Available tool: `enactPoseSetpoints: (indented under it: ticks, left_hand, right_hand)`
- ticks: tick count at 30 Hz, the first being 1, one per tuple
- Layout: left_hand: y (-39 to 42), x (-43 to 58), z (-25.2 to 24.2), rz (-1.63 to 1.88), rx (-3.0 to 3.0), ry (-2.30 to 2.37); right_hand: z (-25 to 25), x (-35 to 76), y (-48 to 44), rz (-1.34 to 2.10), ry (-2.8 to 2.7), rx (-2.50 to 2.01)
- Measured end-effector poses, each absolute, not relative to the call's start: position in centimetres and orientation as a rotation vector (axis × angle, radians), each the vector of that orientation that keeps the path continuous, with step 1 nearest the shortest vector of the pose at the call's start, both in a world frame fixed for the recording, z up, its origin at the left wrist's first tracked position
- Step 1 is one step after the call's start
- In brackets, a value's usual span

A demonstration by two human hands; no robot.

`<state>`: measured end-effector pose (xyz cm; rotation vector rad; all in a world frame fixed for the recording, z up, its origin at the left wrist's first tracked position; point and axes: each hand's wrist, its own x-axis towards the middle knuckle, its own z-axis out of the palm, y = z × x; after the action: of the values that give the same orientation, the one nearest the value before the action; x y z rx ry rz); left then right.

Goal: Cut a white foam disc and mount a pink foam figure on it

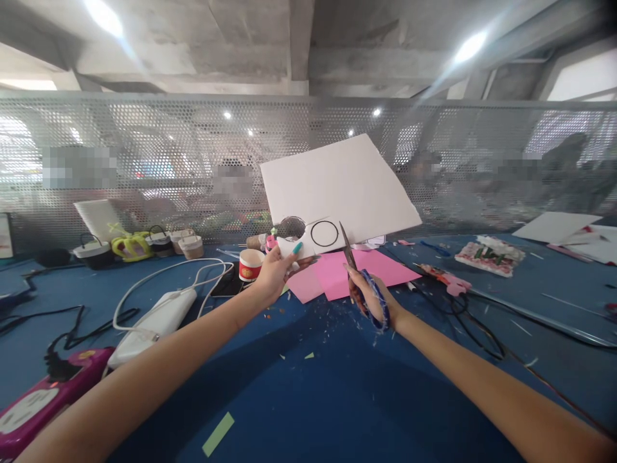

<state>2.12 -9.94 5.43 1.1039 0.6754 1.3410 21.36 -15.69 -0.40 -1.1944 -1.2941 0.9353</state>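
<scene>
Raised above the table is a large white sheet of card (332, 183), tilted, with a drawn black circle and a round cut-out near its lower edge. My left hand (282, 267) grips that lower edge by the cut-out, thumb on top. In my right hand (369, 292) is a pair of blue-handled scissors (380, 308), fingers through the loops. The blades point up, close to the right of the drawn circle; whether they touch the card I cannot tell. Beneath the card lie pink sheets (361, 273) on the blue table (289, 399).
A red-and-white paper cup (251, 265) stands left of my left hand. Further left are a white power bank (157, 321), a magenta power strip (43, 399) and small baskets (91, 253). A glue gun (443, 278) with its cord lies right. Paper scraps (218, 434) dot the table.
</scene>
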Motion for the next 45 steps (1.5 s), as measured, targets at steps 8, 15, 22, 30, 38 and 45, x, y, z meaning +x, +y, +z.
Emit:
enactPoseSetpoints:
  ticks: [8, 15, 22, 30, 38, 45]
  left_hand:
    - [-9.8, 1.9, 5.5, 1.331, 1.112, 0.657]
    - [-10.2, 2.0, 5.7, 1.337, 1.124, 0.664]
    - [-9.8, 1.7, 5.5, 1.31, 1.154, 0.647]
    - [-9.5, 1.6, 5.4, 1.311, 1.15, 0.641]
    - [-9.7, 1.8, 5.5, 1.299, 1.133, 0.692]
    - [-9.4, 1.7, 5.2, 1.303, 1.101, 0.688]
  right_hand:
    - [0.0, 21.3, -16.2, 0.809, -1.396, -1.267]
    - [1.0, 21.2, -16.7, 0.675, -1.495, -1.348]
    - [0.7, 21.2, -16.6, 0.706, -1.47, -1.364]
    - [0.7, 21.2, -16.7, 0.704, -1.468, -1.352]
    - [0.6, 21.4, -16.5, 0.636, -1.488, -1.342]
    - [0.5, 21.4, -16.5, 0.728, -1.45, -1.334]
